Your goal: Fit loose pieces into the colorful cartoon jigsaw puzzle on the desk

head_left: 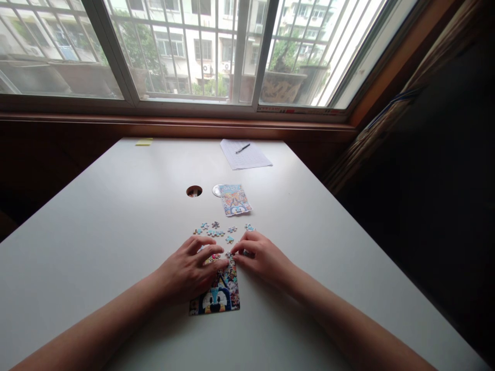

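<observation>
A small, partly built jigsaw puzzle (pixel 219 297) with a cartoon picture lies on the white table (pixel 116 232) in front of me. My left hand (pixel 189 270) rests on its upper left part, fingers spread flat over the pieces. My right hand (pixel 260 256) sits at the puzzle's upper right corner, fingers curled and pinched on a puzzle piece at the top edge. Several loose puzzle pieces (pixel 220 231) lie scattered just beyond both hands. A colourful reference picture card (pixel 234 200) lies farther back.
A round cable hole (pixel 194 191) is in the table, with a round lid (pixel 216 190) beside the card. A sheet of paper (pixel 245 155) with a pen (pixel 243 148) and a yellow sticky note (pixel 144 142) lie near the window sill. A curtain (pixel 390 108) hangs at right.
</observation>
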Available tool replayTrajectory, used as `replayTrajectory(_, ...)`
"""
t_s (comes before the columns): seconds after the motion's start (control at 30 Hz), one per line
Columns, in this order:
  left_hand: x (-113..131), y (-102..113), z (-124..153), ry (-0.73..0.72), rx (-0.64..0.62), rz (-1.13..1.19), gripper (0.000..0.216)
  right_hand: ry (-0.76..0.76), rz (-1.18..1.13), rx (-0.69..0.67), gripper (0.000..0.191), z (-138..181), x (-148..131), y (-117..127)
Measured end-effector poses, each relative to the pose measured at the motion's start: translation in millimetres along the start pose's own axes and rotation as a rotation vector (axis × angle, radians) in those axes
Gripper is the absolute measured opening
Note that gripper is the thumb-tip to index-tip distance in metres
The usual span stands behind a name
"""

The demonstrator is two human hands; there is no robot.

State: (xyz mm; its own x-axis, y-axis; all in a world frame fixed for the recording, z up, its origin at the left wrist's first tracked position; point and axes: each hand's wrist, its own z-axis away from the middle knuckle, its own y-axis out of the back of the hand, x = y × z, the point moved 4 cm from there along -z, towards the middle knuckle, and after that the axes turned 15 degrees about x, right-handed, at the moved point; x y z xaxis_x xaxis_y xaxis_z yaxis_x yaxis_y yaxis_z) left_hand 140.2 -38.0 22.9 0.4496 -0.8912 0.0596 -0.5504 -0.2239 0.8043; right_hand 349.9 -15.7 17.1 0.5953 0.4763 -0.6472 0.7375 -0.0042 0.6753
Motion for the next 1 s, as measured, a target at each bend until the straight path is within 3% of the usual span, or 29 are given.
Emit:
replayTrajectory(0.6, -0.6, -1.0, 0.0, 0.008, -0.008, -0.025, 0.048, 0.122, -0.021, 0.029, 0.019, 1.5, 2.2, -1.9)
replayTrajectory(1.0, -1.7, -4.4, 2.4, 0.024, -0.036, -0.033, 0.047, 0.403, 0.141, 0.038, 0.020, 7.2, -2.3, 7.1)
